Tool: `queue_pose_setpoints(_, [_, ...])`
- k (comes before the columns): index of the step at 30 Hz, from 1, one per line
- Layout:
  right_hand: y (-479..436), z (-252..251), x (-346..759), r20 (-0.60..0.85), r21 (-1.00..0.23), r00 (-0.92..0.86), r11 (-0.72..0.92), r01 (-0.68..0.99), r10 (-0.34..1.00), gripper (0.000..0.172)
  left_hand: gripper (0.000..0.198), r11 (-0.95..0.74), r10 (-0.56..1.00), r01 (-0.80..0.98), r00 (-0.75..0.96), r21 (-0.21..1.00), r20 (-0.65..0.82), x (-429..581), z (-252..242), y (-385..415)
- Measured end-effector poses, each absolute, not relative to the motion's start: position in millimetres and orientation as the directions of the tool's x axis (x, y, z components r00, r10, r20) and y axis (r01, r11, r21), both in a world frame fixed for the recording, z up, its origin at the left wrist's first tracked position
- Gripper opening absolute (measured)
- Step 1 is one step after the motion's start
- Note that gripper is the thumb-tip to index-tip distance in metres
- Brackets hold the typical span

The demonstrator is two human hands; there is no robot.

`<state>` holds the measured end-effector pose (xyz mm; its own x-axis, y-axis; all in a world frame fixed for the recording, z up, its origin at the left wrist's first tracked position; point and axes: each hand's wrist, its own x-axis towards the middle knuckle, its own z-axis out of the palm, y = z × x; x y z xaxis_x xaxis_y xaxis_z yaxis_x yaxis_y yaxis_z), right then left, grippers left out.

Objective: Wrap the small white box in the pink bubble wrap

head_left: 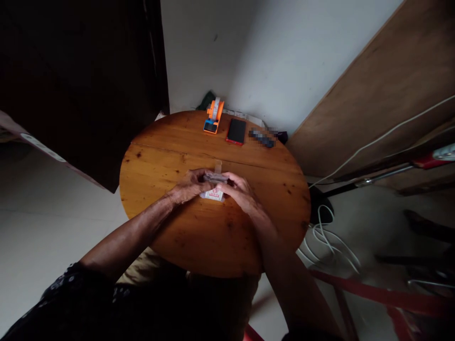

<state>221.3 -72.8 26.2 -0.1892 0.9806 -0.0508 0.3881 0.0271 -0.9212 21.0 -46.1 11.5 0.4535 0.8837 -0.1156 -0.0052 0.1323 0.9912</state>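
Note:
My left hand (194, 184) and my right hand (238, 188) meet over the middle of the round wooden table. Between them they grip a small flat greyish bundle (215, 178), perhaps a pack of cards; its exact kind is hard to make out. Just below the bundle, on the near side, shows a small white packet (214, 194) with red print and a see-through edge. A clear flap or strip (218, 166) sticks out on the far side. The fingers of both hands are bent inward and partly cover the bundle and the packet.
On the far side of the wooden table (199, 237) stand an orange tape dispenser (214, 113), a red-edged phone (236, 131) and a blurred dark object (262, 137). A white wall rises behind. White cable loops (323, 237) lie on the floor at right, near a red frame (377, 289).

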Motion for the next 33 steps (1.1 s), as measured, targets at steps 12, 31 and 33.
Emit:
queue_pose_setpoints(12, [-74, 20, 215, 0.31, -0.751, -0.218, 0.379, 0.541, 0.925, 0.024, 0.036, 0.096, 0.901, 0.045, 0.421, 0.994, -0.106, 24, 8, -42])
queue_pose_setpoints(31, [-70, 12, 204, 0.283, -0.843, -0.037, 0.267, 0.466, 0.958, 0.026, 0.058, 0.027, 0.904, 0.026, 0.427, 0.999, -0.036, 25, 0, -40])
queue_pose_setpoints(33, [-73, 12, 205, 0.318, -0.802, -0.083, 0.314, 0.508, 0.945, 0.027, 0.056, 0.017, 0.907, 0.054, 0.42, 0.998, -0.038, 25, 0, -39])
